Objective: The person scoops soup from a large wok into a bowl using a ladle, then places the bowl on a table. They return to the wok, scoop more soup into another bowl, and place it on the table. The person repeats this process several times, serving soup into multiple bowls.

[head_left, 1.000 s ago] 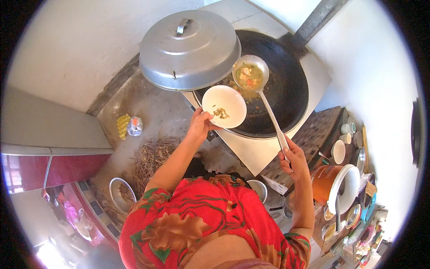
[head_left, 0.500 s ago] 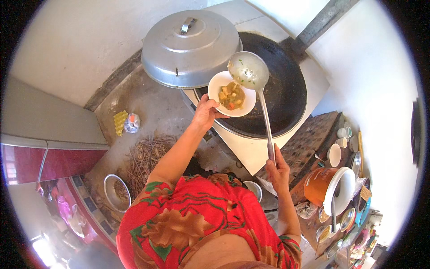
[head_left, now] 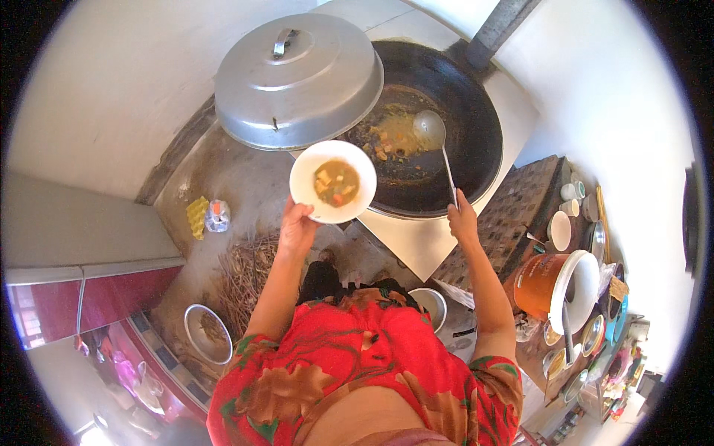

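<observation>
My left hand (head_left: 300,223) grips the rim of a white bowl (head_left: 303,175) with some chunky brownish stew (head_left: 336,183) in its bottom. The bowl is held in front of the big wok, near the edge of the white stove top. My right hand (head_left: 462,217) is wrapped round the handle of a metal ladle (head_left: 429,126). Its head is down in the black wok (head_left: 470,160), beside a shallow pool of stew (head_left: 392,137) with chunks in it. A large domed metal lid (head_left: 297,82) rests over the wok's left side.
To the right, a tiled ledge (head_left: 513,215) stands beside a crowded surface with an orange bucket (head_left: 537,286), cups (head_left: 559,230) and bowls. Dry twigs (head_left: 249,279) and a metal basin (head_left: 208,334) lie on the floor at left. A red cabinet (head_left: 97,297) stands further left.
My right hand has lowered the ladle from over the bowl into the wok. My left hand has drawn the bowl left and nearer to me, away from the ladle.
</observation>
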`<state>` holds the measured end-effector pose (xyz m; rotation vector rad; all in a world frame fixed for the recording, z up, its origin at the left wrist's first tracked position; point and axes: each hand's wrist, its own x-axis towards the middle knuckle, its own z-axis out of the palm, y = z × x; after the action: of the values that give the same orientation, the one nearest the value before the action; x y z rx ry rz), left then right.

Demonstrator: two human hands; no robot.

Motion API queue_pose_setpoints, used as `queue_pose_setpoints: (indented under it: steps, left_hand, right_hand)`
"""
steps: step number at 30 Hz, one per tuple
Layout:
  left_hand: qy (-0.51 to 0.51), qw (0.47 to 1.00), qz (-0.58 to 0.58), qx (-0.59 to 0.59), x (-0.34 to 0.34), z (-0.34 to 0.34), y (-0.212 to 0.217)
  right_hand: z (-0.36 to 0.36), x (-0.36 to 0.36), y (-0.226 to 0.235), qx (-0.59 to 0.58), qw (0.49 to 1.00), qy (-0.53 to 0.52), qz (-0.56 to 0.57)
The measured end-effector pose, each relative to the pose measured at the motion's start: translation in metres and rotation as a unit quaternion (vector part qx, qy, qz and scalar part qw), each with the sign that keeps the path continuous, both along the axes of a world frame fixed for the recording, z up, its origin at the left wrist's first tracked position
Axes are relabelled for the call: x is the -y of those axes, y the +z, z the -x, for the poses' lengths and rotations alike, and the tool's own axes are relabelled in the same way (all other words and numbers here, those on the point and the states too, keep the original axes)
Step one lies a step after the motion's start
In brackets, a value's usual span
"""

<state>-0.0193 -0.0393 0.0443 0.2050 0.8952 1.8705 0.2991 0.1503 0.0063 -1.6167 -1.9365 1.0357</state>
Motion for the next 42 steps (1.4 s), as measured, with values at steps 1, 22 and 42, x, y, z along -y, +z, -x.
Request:
queue_pose_setpoints:
  steps: [1,22,42]
  left_hand:
    - [0.005,1.0,0.013,-0.007,0.008,0.002,-0.002]
    - [0.064,0.995,0.071,-0.022,0.069,0.007,-0.005]
    - [-0.038,0.993,0.105,-0.036,0.016,-0.023,-0.012]
  right_hand:
    - [-0.009,-0.019,-0.031,0.077,0.991,0.028,-0.103]
    - [0.057,-0.043,-0.026,-0.101,0.911,0.058,0.396]
    - [-0.024,0.039,0.096,-0.35,0.784,-0.011,0.512]
